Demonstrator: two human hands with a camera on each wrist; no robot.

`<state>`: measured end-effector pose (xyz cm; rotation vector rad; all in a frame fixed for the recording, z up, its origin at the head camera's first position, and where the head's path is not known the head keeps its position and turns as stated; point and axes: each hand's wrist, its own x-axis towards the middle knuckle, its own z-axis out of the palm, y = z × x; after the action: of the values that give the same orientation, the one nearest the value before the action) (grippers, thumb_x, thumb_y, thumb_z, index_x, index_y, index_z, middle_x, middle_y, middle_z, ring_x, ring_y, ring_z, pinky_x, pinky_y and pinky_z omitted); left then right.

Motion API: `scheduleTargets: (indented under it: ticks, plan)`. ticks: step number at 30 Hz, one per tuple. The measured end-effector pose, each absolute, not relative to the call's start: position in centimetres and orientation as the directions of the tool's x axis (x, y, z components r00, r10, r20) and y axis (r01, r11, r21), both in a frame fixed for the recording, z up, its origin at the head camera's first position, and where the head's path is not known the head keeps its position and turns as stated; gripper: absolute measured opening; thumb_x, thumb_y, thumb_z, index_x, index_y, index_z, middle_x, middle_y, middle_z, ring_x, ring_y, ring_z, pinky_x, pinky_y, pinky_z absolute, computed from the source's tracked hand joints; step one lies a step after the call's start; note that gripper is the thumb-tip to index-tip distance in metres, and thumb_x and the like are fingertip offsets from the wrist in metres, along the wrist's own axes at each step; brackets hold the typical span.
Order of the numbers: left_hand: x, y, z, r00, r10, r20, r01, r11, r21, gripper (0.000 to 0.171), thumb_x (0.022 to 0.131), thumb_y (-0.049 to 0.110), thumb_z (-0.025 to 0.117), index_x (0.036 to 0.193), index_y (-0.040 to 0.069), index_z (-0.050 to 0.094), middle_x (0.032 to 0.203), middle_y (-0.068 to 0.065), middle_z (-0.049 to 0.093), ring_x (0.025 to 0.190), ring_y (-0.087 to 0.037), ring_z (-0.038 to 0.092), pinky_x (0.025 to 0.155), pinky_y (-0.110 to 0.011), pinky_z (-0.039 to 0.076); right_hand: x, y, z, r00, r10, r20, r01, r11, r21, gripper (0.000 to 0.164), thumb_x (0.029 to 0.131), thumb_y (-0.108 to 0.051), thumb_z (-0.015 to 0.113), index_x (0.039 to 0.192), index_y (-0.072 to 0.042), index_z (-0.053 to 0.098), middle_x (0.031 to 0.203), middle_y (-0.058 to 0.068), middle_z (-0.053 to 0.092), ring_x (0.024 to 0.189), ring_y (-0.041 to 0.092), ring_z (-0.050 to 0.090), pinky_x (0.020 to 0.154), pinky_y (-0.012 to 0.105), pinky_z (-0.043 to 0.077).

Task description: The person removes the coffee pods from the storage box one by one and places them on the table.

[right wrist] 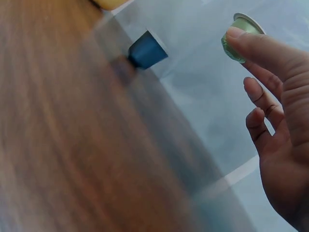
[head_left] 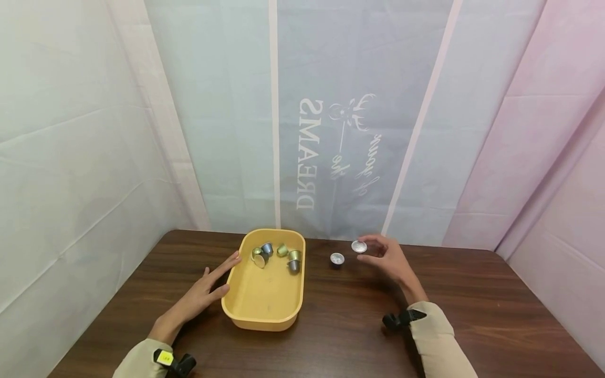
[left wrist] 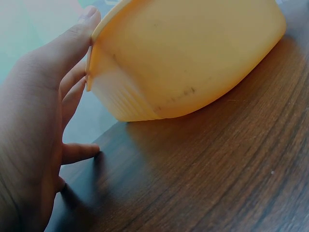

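Note:
My right hand [head_left: 385, 257] pinches a green coffee capsule [right wrist: 240, 41] between thumb and forefinger, its silver lid facing up in the head view. To its left, a dark blue coffee capsule [right wrist: 147, 52] stands lid-up on the table. My left hand [head_left: 205, 293] touches the left rim of a yellow plastic basin [head_left: 264, 324] with its fingers nearly straight. In the left wrist view the thumb lies right at that rim, and another finger reaches down to the table. Several green, blue and grey capsules [head_left: 294, 266] lie in the far half of the basin.
A dark brown wooden table [head_left: 340, 336] carries everything. Behind its far edge hangs a pale blue printed cloth [head_left: 236, 131], with a white cloth at the left and a pinkish one at the right. Each wrist wears a black camera strap [head_left: 404, 318].

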<state>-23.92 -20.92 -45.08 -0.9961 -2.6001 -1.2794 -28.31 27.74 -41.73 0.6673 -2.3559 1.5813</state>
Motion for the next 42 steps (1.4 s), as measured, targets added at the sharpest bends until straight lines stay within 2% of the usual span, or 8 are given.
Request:
scheduleTargets:
  ticks: [4,7,15,21,26,29,32,42]
  plan:
    - [-23.9,-20.9,-45.0,-0.784,0.522,0.337,0.584,0.435,0.685,0.060,0.097,0.013,0.054,0.152,0.020,0.030,0.158,-0.005,0.019,0.141,-0.035,0.020,0.095,-0.078,-0.003,-29.1,28.4,-43.6,-0.898,-0.195,0.395,-0.441,0.368,-0.819,0.039,0.076,-0.014,0.083,0.112,-0.012,0.069,0.107,0.005,0.067,0.087,0.015,0.062,0.062,0.026,0.047]
    - [-23.9,-21.0,-45.0,-0.784,0.522,0.335,0.582,0.432,0.689,0.060,0.098,0.015,0.054,0.152,0.020,0.030,0.158,-0.005,0.019,0.141,-0.032,0.020,0.095,-0.078,-0.003,-29.3,28.7,-44.3,-0.910,-0.180,0.373,-0.414,0.393,-0.821,0.037,0.075,-0.018,0.084,0.110,-0.015,0.069,0.103,0.003,0.068,0.086,0.016,0.063,0.062,0.026,0.048]
    - [-24.0,-21.1,-44.9,-0.785,0.525,0.328,0.577,0.428,0.695,0.060,0.098,0.015,0.054,0.152,0.020,0.030,0.158,-0.005,0.018,0.142,-0.030,0.019,0.095,-0.078,-0.003,-29.2,28.6,-45.2,-0.920,-0.205,0.334,-0.389,0.386,-0.836,0.039,0.075,-0.019,0.084,0.110,-0.012,0.069,0.101,0.006,0.069,0.090,0.020,0.065,0.066,0.026,0.051]
    - [-24.1,-21.1,-44.9,-0.785,0.527,0.325,0.575,0.425,0.700,0.060,0.098,0.015,0.054,0.152,0.020,0.030,0.159,0.000,0.017,0.142,-0.032,0.019,0.095,-0.078,-0.004,-29.2,28.6,-45.5,-0.937,-0.222,0.270,-0.344,0.436,-0.832,0.035,0.076,-0.023,0.083,0.107,-0.016,0.068,0.099,0.002,0.070,0.085,0.020,0.064,0.064,0.027,0.049]
    - [-24.1,-21.0,-44.8,-0.785,0.527,0.324,0.574,0.423,0.702,0.060,0.098,0.015,0.054,0.152,0.020,0.030,0.159,-0.004,0.018,0.142,-0.035,0.019,0.094,-0.078,-0.003,-28.4,28.0,-44.4,-0.925,-0.252,0.284,-0.372,0.448,-0.813,0.032,0.077,-0.011,0.082,0.105,-0.007,0.068,0.095,0.007,0.071,0.077,0.019,0.061,0.058,0.026,0.045]
    - [-24.1,-21.0,-44.7,-0.789,0.524,0.322,0.570,0.427,0.702,0.060,0.098,0.016,0.054,0.152,0.020,0.030,0.159,0.001,0.017,0.141,-0.035,0.019,0.094,-0.078,-0.003,-27.8,27.4,-43.3,-0.916,-0.279,0.286,-0.388,0.446,-0.806,0.031,0.077,-0.004,0.080,0.105,-0.002,0.066,0.095,0.012,0.070,0.075,0.023,0.060,0.057,0.025,0.044]
    - [-24.0,-20.9,-44.7,-0.790,0.522,0.320,0.568,0.429,0.702,0.060,0.098,0.015,0.054,0.152,0.020,0.030,0.159,0.004,0.017,0.141,-0.035,0.019,0.094,-0.078,-0.003,-27.7,27.3,-43.2,-0.917,-0.281,0.282,-0.385,0.449,-0.806,0.031,0.076,-0.004,0.080,0.104,-0.002,0.066,0.096,0.012,0.070,0.078,0.026,0.062,0.059,0.025,0.046]
    - [-23.9,-20.9,-44.6,-0.794,0.519,0.317,0.564,0.434,0.703,0.059,0.098,0.015,0.054,0.152,0.020,0.030,0.159,0.004,0.017,0.141,-0.034,0.020,0.095,-0.078,-0.003,-29.4,28.4,-45.9,-0.919,-0.271,0.288,-0.390,0.501,-0.772,0.032,0.073,-0.016,0.085,0.100,-0.018,0.066,0.095,-0.002,0.070,0.089,0.015,0.065,0.068,0.026,0.047]
